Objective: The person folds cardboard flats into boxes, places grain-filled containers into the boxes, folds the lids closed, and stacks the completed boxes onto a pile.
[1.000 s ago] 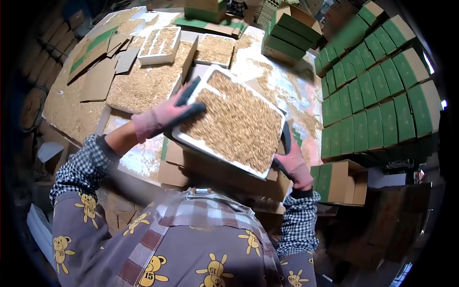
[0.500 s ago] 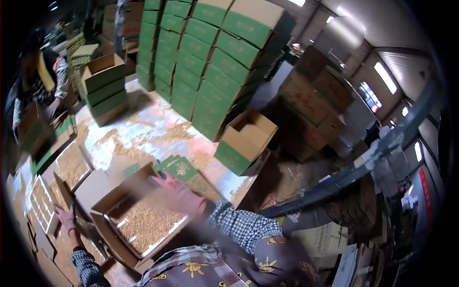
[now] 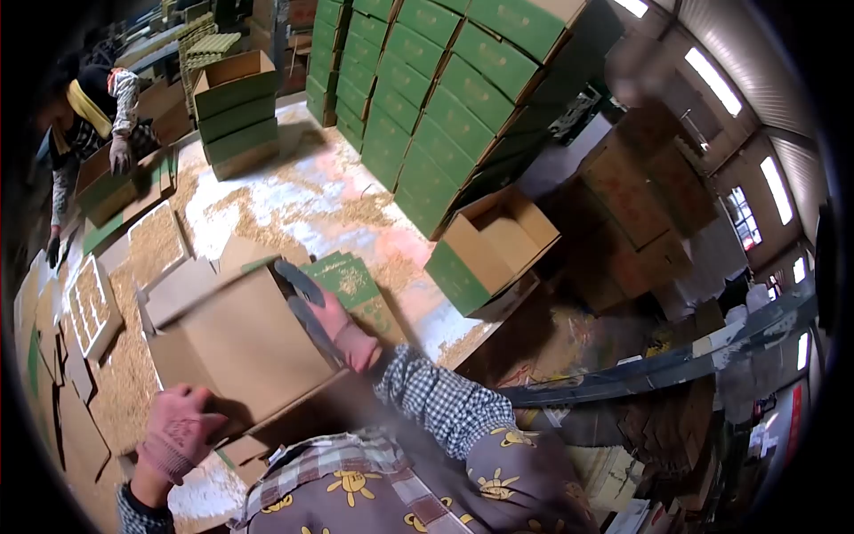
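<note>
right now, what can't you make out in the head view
All in the head view:
What lies under the brown cardboard between the left hand and right hand: the cardboard covers it.
Print on the tall green stack: too small.
Floor of the short stack's top box: behind its near wall.
Rest of the left sleeve: bottom edge cuts it off.

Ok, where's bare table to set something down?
White tabletop between the stacked green cardboard boxes and the wall of green cartons, patchily strewn with brown grain; a strip left of the open green-and-brown box. Crowded: left of the held brown cardboard box, with brown cardboard sheets and a white grain-filled tray.
</note>
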### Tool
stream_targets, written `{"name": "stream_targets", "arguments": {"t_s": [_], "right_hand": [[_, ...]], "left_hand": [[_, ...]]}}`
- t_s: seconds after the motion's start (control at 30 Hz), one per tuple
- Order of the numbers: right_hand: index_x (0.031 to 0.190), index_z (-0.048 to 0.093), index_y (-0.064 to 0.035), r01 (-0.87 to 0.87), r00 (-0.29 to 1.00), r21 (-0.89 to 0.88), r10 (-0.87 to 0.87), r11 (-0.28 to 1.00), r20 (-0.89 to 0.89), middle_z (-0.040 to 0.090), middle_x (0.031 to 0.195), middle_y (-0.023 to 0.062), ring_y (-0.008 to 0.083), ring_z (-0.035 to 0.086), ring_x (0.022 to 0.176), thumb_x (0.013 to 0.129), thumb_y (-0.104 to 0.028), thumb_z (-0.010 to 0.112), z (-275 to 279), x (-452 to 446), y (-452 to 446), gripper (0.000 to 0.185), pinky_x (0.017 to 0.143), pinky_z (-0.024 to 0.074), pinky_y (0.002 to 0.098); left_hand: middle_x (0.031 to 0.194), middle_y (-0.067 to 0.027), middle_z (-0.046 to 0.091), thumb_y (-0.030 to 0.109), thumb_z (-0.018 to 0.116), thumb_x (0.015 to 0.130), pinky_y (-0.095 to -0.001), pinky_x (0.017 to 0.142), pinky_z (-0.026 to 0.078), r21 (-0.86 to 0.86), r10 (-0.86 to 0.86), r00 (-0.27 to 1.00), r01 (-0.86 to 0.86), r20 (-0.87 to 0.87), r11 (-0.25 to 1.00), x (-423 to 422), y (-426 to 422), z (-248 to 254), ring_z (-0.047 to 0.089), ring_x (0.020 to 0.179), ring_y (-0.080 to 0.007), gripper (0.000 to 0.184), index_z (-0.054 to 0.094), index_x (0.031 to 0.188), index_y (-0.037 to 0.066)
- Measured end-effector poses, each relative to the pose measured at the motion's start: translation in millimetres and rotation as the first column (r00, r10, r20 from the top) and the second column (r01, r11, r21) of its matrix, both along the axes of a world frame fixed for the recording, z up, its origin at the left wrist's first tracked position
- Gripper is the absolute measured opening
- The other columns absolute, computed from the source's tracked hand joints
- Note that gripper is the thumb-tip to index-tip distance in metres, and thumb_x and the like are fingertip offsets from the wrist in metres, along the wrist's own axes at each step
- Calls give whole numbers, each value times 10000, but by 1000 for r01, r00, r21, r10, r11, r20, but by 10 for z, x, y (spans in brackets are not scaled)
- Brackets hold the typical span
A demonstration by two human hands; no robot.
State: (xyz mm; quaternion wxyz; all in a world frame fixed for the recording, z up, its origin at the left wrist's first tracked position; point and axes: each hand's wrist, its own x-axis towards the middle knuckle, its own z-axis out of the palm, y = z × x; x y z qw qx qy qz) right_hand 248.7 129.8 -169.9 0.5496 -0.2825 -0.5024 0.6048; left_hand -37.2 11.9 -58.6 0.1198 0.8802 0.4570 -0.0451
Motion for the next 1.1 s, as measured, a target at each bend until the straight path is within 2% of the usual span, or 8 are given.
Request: {"name": "stream_targets", "arguments": {"t_s": [0.1, 0.13, 0.43, 0.5, 0.57, 0.6, 0.73, 1.1], "right_hand": [[1379, 461, -66, 166, 891, -205, -57, 965, 450, 513, 1375, 132, 214, 453, 1269, 914, -141, 580, 86, 88, -46, 486, 1082, 312, 332], [1332, 517, -91, 203, 659, 315, -367, 927, 657, 548, 1313, 166, 284, 497, 1212, 873, -140, 603, -7, 92, -6, 470, 1044, 357, 376], [1480, 316, -126, -151, 923, -313, 20, 938, -385, 406, 1434, 129, 173, 492, 1169, 929, -341, 617, 107, 294, -75, 664, 974, 423, 290], [1404, 407, -30, -20, 895, -330, -130, 944, -427, 473, 1373, 185, 258, 518, 1172, 887, -418, 653, -129, 313, 16, 692, 975, 434, 317], [1269, 504, 57, 9, 734, -270, 177, 963, 656, 558, 1250, 234, 343, 552, 1120, 815, -482, 705, -570, 279, -59, 733, 927, 465, 368], [1161, 554, 87, 188, 618, 138, -227, 972, 753, 605, 1128, 253, 384, 578, 1040, 743, -504, 753, -781, 130, -164, 751, 879, 481, 422], [1386, 385, 11, 65, 791, -119, 21, 991, 611, 455, 1366, 223, 320, 468, 1245, 688, -448, 806, -403, 114, -252, 936, 1000, 426, 383], [1360, 471, -35, 109, 993, -89, -113, 990, -44, 558, 1276, 93, 176, 550, 1133, 939, -233, 557, 599, 3328, -2, 473, 989, 440, 306]], "left_hand": [[1063, -74, 573, 285, 689, 728, -416, 823, 443, 94, -182, 956, 208, -228, 974, 151, 63, -245, 564, 961, -251, 337, 648, 1039, 162], [1166, -75, 544, 275, 664, 734, -424, 892, 420, 20, -161, 955, 171, -249, 985, 79, 117, -361, 542, 1039, -263, 364, 642, 1087, 188], [1352, -143, 518, 32, 615, 784, -360, 1088, 355, 105, 97, 902, -154, 420, 982, 136, 409, -255, 470, 1285, -263, 570, 519, 1337, 131], [1414, -118, 474, -10, 557, 824, -347, 1093, 347, -257, 405, 137, -582, 904, 771, -79, 174, -205, 429, 1321, -228, 577, 456, 1387, 68], [1380, -107, 488, 35, 612, 884, -317, 1064, 379, -624, 512, -358, -412, 781, 663, -365, 105, -1179, 454, 1285, -218, 586, 376, 1420, 12], [1355, -110, 489, 54, 635, 884, -321, 1033, 413, -555, 749, 67, -629, 659, 545, -332, 58, -1601, 487, 1238, -214, 627, 348, 1441, 31], [1071, -75, 620, 162, 552, 961, -315, 768, 534, -839, 744, -402, -362, 533, 406, -192, -5, -2041, 621, 911, -180, 323, 519, 1247, 17], [1330, -120, 475, 11, 433, 946, -375, 1036, 376, -692, 695, -119, 67, 709, 719, 1838, 649, -1564, 471, 1206, -242, 375, 460, 1320, -8]]}}
